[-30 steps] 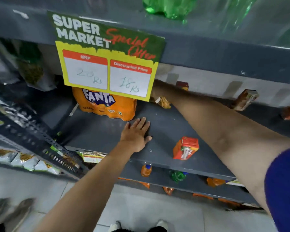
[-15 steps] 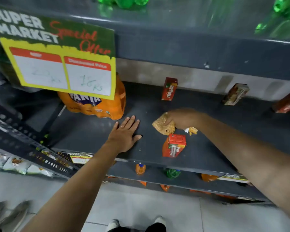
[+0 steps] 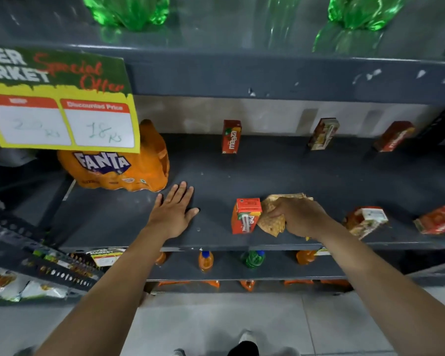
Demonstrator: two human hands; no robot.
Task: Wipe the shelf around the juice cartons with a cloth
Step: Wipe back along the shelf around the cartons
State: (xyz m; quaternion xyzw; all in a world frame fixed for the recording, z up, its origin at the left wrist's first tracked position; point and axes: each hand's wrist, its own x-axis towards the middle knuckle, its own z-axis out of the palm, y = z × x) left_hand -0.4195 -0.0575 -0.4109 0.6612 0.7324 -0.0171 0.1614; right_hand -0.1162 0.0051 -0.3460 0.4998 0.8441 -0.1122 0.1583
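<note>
price sign (image 3: 59, 104) clipped to upper shelf edge reads "…PER …ARKET", "Special Offer", "Discounted Price", handwritten "18 Rs" and what looks like "20 Rs" (blurred); orange bottle pack (image 3: 118, 167) says "FANTA"; rear juice carton (image 3: 231, 136) says "maaza"; other carton print unreadable.

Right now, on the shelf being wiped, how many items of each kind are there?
Juice cartons: 6, three at the back and three near the front
Fanta pack: 1
Cloth, in the right hand: 1
Total: 8
</note>
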